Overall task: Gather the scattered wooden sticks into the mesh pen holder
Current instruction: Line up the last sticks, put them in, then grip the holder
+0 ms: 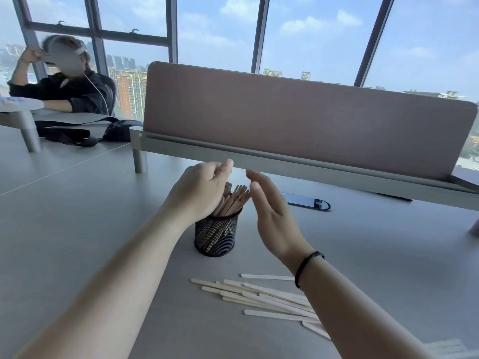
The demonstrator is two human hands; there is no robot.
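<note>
sticks (234,196) in mesh holder (215,235) stand between left hand (201,191) and right hand (272,216).

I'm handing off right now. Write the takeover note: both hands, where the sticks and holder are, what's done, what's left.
Left hand: fingers loosely curled over the tops of the sticks standing in the holder; whether it grips them is unclear.
Right hand: open, palm facing the holder, holding nothing.
Mesh pen holder: upright on the desk between the hands.
Done: a bundle of sticks is in the holder.
Left: the loose pile of sticks on the desk nearer the person, partly under the right forearm, still to gather.
</note>
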